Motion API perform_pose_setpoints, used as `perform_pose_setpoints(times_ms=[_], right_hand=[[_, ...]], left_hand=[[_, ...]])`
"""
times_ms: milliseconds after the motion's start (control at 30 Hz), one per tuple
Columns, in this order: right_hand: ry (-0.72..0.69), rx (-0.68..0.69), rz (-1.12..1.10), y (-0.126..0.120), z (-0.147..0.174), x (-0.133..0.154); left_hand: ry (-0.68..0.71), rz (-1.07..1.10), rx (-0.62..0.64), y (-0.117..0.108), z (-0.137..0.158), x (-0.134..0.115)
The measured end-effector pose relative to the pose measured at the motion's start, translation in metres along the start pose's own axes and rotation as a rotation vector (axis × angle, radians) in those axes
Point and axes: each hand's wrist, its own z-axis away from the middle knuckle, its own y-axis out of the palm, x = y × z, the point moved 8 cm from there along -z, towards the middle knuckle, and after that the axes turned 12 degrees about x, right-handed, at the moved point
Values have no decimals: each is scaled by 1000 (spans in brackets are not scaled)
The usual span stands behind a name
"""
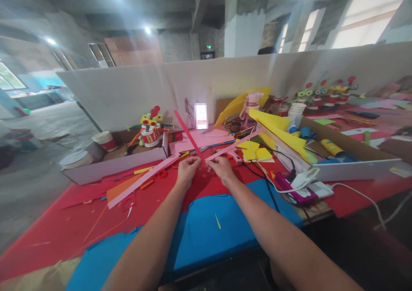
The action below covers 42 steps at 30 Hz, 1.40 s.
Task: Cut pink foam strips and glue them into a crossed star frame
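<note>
My left hand (pixel 189 170) is closed in a pinch at the lower end of a red paper strip (pixel 187 132), which slants up and to the left. Close beside it, my right hand (pixel 221 170) pinches one end of a pink paper strip (pixel 236 144) that reaches up to the right. The fingertips of both hands nearly meet above the red table covering. A second pink strip (pixel 144 180) lies on the table to the left of my left hand. Behind the right hand is a pink-handled tool (pixel 234 157), partly hidden.
On the left, a box (pixel 119 165) holds a paper-cup robot figure (pixel 150 130). At right stands a box of craft pieces (pixel 354 171), with a purple power strip (pixel 296 190) and cables before it. Blue sheets (pixel 222 235) cover the front edge; a white partition (pixel 144 85) rises behind.
</note>
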Motion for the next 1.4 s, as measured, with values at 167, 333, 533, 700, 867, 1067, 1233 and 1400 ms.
perform_pose_setpoints(times_ms=[167, 333, 533, 700, 867, 1067, 1233, 1400], right_hand=[[33, -22, -24, -1, 0, -4], [41, -55, -60, -4, 0, -3], [6, -71, -35, -7, 0, 2], [-14, -74, -9, -5, 3, 5], [-31, -35, 33, -3, 1, 6], [-33, 19, -139, -3, -8, -5], [-8, 43, -324, 2, -6, -9], [6, 10, -376, 4, -2, -9]], left_hand=[[-17, 54, -31, -3, -1, 3], [-106, 105, -48, -7, 0, 14], [-93, 249, 39, 6, 1, 13], [-109, 241, 94, 15, 3, 14], [-87, 191, 81, 14, 2, 13], [-100, 202, 65, 10, 2, 12], [-99, 193, 87, 12, 2, 11], [-116, 196, 79, 12, 3, 13]])
